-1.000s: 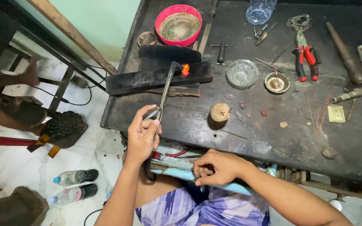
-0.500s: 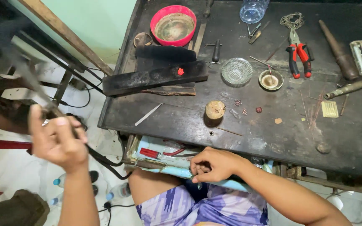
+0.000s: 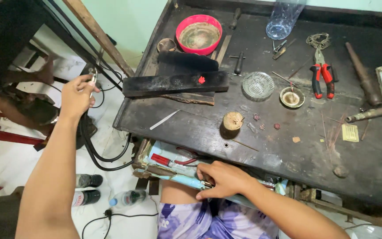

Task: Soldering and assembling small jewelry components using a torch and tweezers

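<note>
**Left hand carries the tool out beside the desk; right hand stays at the drawer**

Nearest, the right hand [image 3: 224, 179] rests on the open drawer [image 3: 173, 164] under the front edge of the desk [image 3: 288, 155], fingers curled shut on a small metal piece I cannot make out. It has barely moved since half a second ago.

Further out, the left hand [image 3: 77, 95] is stretched well away from the desk, over the floor beside its left corner, and is closed on a thin metal tool [image 3: 93, 79] whose tip sticks up past the fingers. A second ago this hand was over the desk front with the tool touching the black block [image 3: 175, 83]; it then swung left and is now higher and closer to the desk corner.

On the desk, a flat metal strip [image 3: 165, 119] lies bare where the hand had been, near a small wooden stump [image 3: 232, 121]. Beyond sit a glass dish [image 3: 258, 85], red-handled pliers [image 3: 322, 76] and, farthest, a red bowl [image 3: 199, 34].
</note>
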